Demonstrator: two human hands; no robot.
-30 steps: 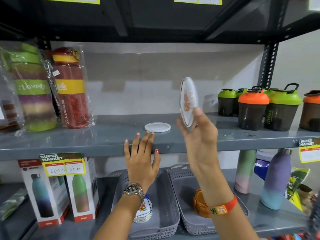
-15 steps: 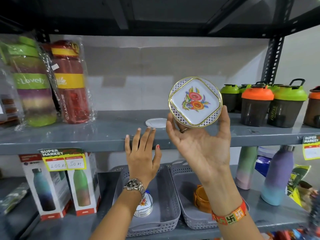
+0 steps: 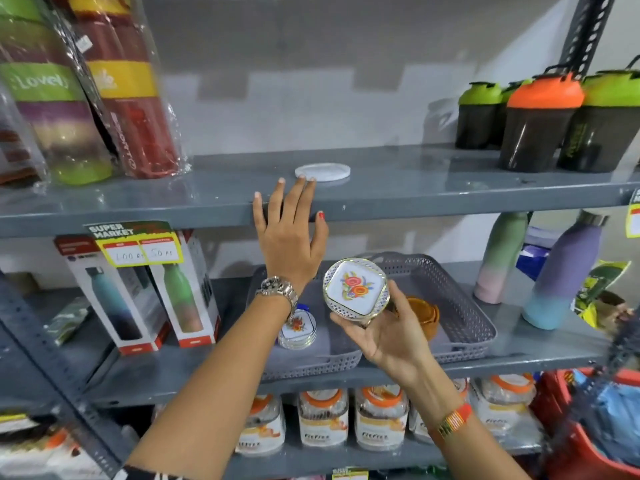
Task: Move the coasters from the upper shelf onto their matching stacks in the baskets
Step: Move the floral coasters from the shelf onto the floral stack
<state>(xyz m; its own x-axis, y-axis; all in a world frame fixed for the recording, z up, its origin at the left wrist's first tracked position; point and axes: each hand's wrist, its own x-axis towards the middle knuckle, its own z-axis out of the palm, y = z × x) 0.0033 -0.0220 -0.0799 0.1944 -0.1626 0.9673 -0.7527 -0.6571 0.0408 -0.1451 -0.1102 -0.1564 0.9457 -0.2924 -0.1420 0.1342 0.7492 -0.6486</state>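
My right hand [image 3: 384,336] holds a white floral coaster [image 3: 356,288] with a gold rim, face up, above the seam between two grey baskets on the lower shelf. The left basket [image 3: 311,367] holds a stack of matching floral coasters [image 3: 298,330]. In the right basket [image 3: 464,313] lies a stack of orange coasters [image 3: 424,315], partly hidden by my hand. My left hand [image 3: 289,233] rests flat on the upper shelf's front edge [image 3: 450,202], fingers spread, fingertips touching or nearly touching a plain white round coaster [image 3: 323,171].
Wrapped bottles [image 3: 131,91] stand at the upper shelf's left, shaker cups [image 3: 540,123] at its right. Boxed bottles [image 3: 145,289] sit left of the baskets, pastel bottles [image 3: 561,271] to the right. Jars [image 3: 381,417] fill the shelf below. A price tag [image 3: 135,244] hangs from the edge.
My right hand has come down with the floral coaster from upper-shelf height to just above the baskets. The left hand stays on the shelf edge. The camera has tilted downward.
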